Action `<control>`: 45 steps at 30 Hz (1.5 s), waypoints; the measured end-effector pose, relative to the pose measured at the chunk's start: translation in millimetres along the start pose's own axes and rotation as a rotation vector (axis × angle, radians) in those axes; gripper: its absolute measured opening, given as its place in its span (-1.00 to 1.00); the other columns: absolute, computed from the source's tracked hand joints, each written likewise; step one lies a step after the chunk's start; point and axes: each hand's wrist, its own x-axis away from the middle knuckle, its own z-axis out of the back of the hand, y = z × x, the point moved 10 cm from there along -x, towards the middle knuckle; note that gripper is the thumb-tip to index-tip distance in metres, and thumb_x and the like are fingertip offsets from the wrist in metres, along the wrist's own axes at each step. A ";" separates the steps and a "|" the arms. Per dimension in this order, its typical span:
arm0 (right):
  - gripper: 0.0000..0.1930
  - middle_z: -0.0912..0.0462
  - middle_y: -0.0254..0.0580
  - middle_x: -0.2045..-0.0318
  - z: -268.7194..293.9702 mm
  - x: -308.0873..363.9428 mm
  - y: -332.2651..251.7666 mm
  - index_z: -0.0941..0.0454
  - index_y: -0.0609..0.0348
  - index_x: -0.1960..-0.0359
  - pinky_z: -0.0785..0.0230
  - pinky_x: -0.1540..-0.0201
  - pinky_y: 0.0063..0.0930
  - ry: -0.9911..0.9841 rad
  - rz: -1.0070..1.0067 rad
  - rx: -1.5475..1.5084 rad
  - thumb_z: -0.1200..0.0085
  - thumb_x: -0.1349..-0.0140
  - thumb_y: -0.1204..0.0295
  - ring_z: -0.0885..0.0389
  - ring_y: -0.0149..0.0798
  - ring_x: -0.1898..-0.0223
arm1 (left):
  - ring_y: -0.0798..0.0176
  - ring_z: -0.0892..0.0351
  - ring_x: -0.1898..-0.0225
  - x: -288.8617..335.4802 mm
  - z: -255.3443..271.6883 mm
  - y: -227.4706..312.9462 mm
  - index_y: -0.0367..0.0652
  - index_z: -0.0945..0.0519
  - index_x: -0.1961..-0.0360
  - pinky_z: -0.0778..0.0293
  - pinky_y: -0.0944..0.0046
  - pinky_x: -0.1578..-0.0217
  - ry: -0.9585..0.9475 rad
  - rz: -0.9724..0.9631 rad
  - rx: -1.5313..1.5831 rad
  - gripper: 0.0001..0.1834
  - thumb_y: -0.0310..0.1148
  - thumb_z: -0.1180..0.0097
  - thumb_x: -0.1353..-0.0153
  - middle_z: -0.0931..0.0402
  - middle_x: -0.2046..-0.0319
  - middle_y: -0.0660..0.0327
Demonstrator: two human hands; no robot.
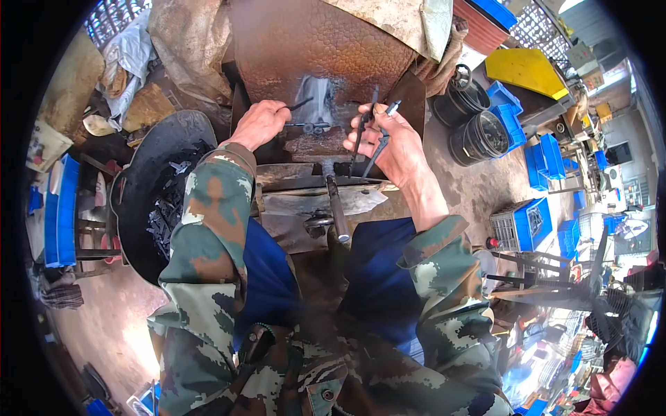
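Between thumb and fingers, my left hand (260, 126) pinches a thin dark metal piece (301, 104) that points toward the machine's middle. My right hand (397, 144) is closed around dark, narrow metal strips (359, 135) and a slim rod (393, 108) with a pale end. Between both hands, the machine's small work area has a dark metal fixture (316, 127) with round parts. Behind it, a rusty brown plate (277, 59) carries a whitish, powdery patch (318, 97). A metal bar (336, 208) sticks out toward me below the fixture.
At left, a black rubber tub (128, 184) holds many dark metal pieces (163, 215). Dark buckets (480, 137), blue bins (544, 158) and a white crate (505, 229) stand at right. A fan (590, 295) is at the lower right. Sacking (189, 41) hangs beside the machine.
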 end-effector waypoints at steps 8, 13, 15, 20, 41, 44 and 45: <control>-0.82 -0.47 -0.38 0.56 23.3 21.4 10.8 -0.53 0.17 0.18 -0.25 0.69 -0.55 0.094 0.070 0.320 -0.16 -0.33 0.34 -0.36 -0.54 0.66 | 0.26 -0.54 0.38 7.7 19.9 -13.5 -0.26 -0.61 0.30 -0.50 0.25 0.38 0.114 0.085 0.102 -0.64 -0.16 0.05 -0.21 -0.55 0.38 0.17; -0.84 -0.69 -0.16 0.39 -11.7 56.9 18.6 -0.60 0.26 0.16 -0.49 0.29 -0.41 -0.171 0.292 0.939 -0.06 -0.27 0.51 -0.64 -0.33 0.39 | 0.28 -0.51 0.45 16.2 21.5 -21.1 -0.24 -0.59 0.30 -0.51 0.29 0.50 0.149 0.182 0.238 -0.65 -0.18 0.10 -0.22 -0.51 0.37 0.18; -0.70 -0.67 -0.05 0.15 -35.0 74.5 25.0 -0.59 0.23 0.09 -0.50 0.04 -0.30 -0.418 0.573 1.246 -0.03 -0.12 0.63 -0.67 -0.08 0.13 | 0.30 -0.49 0.49 16.9 19.8 -25.7 -0.24 -0.58 0.30 -0.49 0.30 0.53 0.140 0.208 0.262 -0.66 -0.18 0.10 -0.22 -0.51 0.39 0.18; -0.50 -0.49 -0.14 -0.18 -50.2 94.9 60.2 -0.52 0.09 -0.06 -0.53 -0.02 -0.20 -0.538 0.532 1.506 -0.04 -0.01 0.72 -0.56 0.01 -0.10 | 0.38 -0.37 0.66 17.2 13.7 -37.7 -0.23 -0.59 0.34 -0.37 0.32 0.66 0.117 0.250 0.332 -0.70 -0.22 0.08 -0.20 -0.47 0.48 0.21; -0.70 -0.64 -0.23 0.31 -58.5 -68.6 -52.1 -0.56 0.30 0.08 -0.45 0.67 -0.54 0.132 0.500 0.837 -0.23 -0.27 0.35 -0.57 -0.43 0.54 | 0.44 -0.33 0.56 16.0 50.2 -20.7 -0.21 -0.64 0.18 -0.24 0.37 0.57 0.517 0.197 0.867 -0.70 -0.26 -0.02 -0.21 -0.54 0.18 0.18; -0.71 -0.61 -0.25 0.35 -54.0 -100.1 -55.8 -0.55 0.29 0.10 -0.41 0.70 -0.53 0.196 0.468 0.880 -0.24 -0.26 0.34 -0.53 -0.43 0.58 | 0.20 -0.50 0.10 15.8 50.3 -28.6 -0.30 -0.64 0.20 -0.33 0.25 -0.02 0.561 0.204 0.810 -0.62 -0.19 0.02 -0.21 -0.61 0.23 0.11; -0.71 -0.61 -0.25 0.35 -53.3 -107.8 -56.6 -0.55 0.29 0.10 -0.41 0.70 -0.53 0.192 0.467 0.878 -0.24 -0.26 0.34 -0.53 -0.43 0.58 | 0.20 -0.50 0.10 15.7 50.7 -26.7 -0.30 -0.64 0.20 -0.33 0.25 -0.02 0.565 0.205 0.807 -0.62 -0.19 0.02 -0.21 -0.61 0.23 0.11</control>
